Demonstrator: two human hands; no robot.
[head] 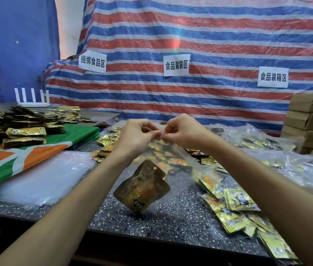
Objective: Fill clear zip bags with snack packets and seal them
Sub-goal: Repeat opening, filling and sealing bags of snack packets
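The clear zip bag (pixel 173 167) hangs in the air in front of you, above the speckled table (pixel 151 219). Its long axis runs downward from the mouth. One gold snack packet (pixel 142 186) sits inside at the bottom, tilted, its weight pulling the film toward your near left.

The mouth edge is what matters: it lies left to right, level with your knuckles, and both hands pinch it at about the same spot. Your left hand (pixel 138 135) grips the strip with curled thumb and fingers. Your right hand (pixel 182 131) does the same just beside it, the fingertips nearly touching. Neither hand is nearer than the other, as they meet at the middle of the zip. Whether the strip is pressed shut there is too fine to tell.

If you're sealing, the pinch likely has to travel outward, each hand toward its own corner.

More loose packets (pixel 234 204) lie on the table to the near right. A flat pile of empty bags (pixel 42 179) lies to the left, well apart from your hands.
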